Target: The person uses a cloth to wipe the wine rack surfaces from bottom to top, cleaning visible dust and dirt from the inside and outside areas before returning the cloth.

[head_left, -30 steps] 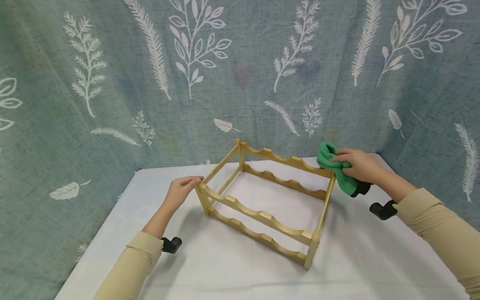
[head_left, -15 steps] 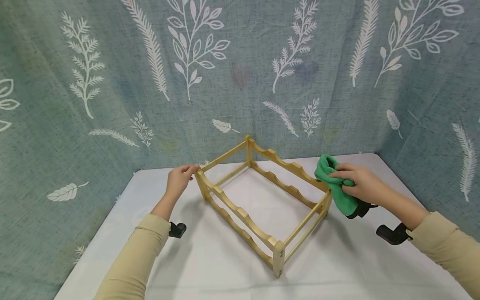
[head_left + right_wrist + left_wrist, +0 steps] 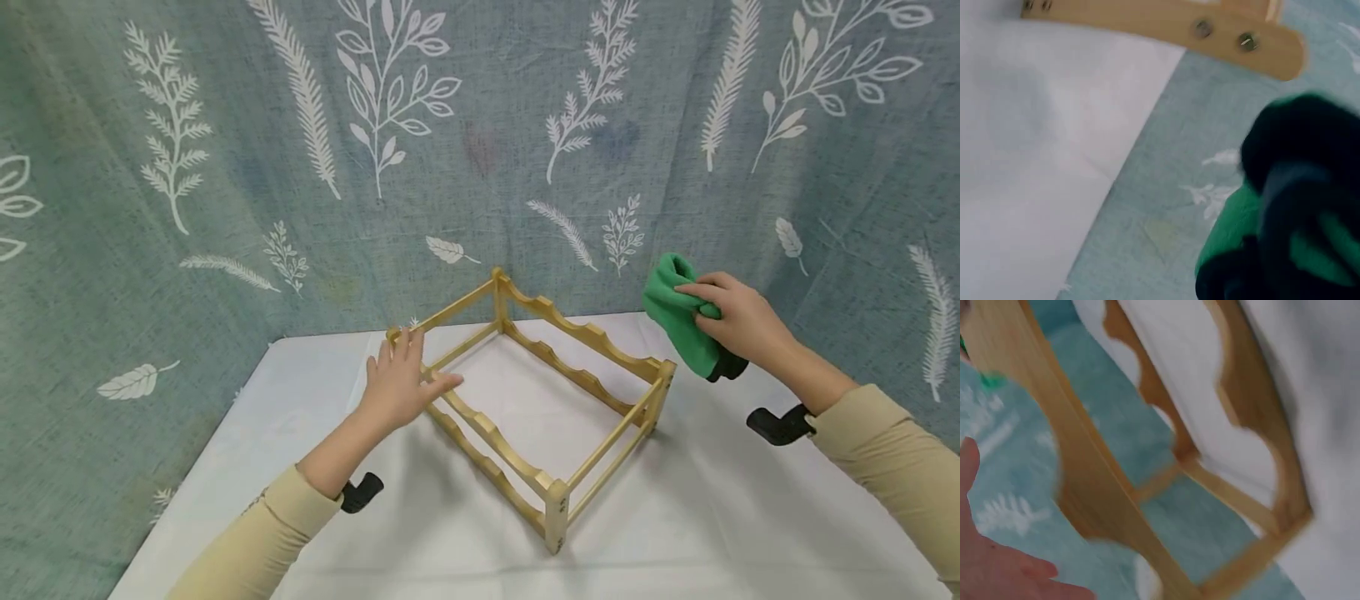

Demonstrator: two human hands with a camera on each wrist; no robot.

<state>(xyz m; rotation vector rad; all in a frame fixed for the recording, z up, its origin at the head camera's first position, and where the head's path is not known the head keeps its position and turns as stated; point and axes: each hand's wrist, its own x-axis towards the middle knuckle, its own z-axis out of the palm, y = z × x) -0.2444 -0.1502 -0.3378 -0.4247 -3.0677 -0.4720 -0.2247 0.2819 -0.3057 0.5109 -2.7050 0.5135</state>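
Rack, wooden (image 3: 489, 432), on bench (image 3: 660, 525); left hand (image 3: 397, 386) spread near its corner; right hand (image 3: 738, 321) pinching green cloth (image 3: 675, 317). Risk: possible skidding if pushed unbraced.

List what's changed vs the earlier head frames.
The left hand has let go of the wooden rack's left corner, its fingers now spread. The right hand has moved the green cloth up in the head view, away from the right corner. The rack turned clockwise between the earlier frames, near corner swinging left. Unchanged: rack position since then, right hand's grip on the cloth.
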